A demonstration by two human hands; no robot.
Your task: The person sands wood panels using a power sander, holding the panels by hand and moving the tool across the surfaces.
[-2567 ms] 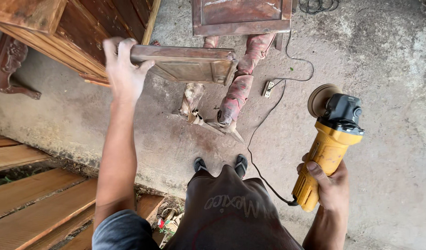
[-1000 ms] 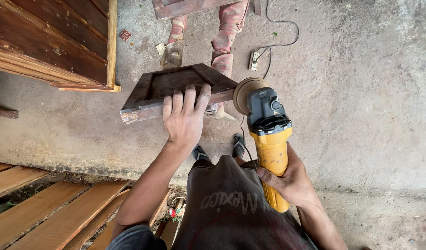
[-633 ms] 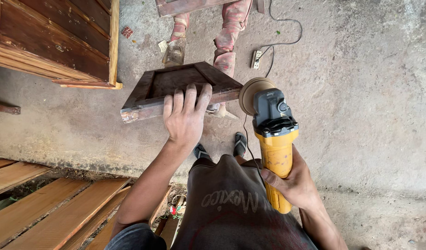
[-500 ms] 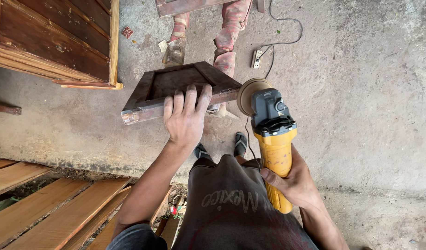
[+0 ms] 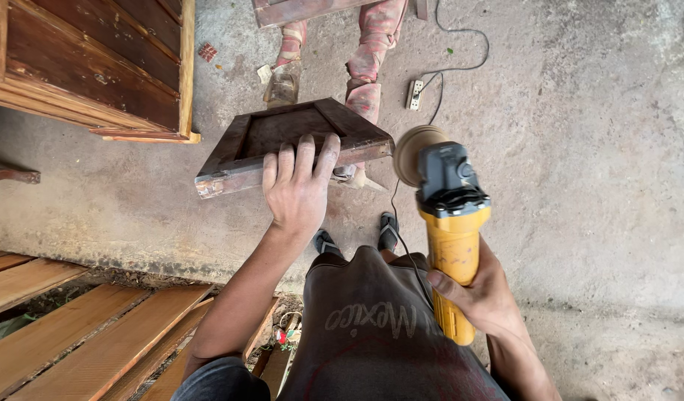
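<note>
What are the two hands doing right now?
Left hand: closed on the near edge of the dark wooden panel, holding it up.
Right hand: closed around the handle of the yellow angle grinder.

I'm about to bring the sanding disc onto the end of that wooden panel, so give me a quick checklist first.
1. Panel held: ok. The left hand grips the near rail of the dark wooden panel, fingers over its edge.
2. Grinder held: ok. The right hand wraps the yellow angle grinder at its handle.
3. Fingers away from the sanding disc: ok, though the panel's right end lies close to it.
4. Cord free: not ok. It runs down between the feet.
5. Disc spinning: cannot tell.
6. Panel supported underneath: cannot tell.
</note>
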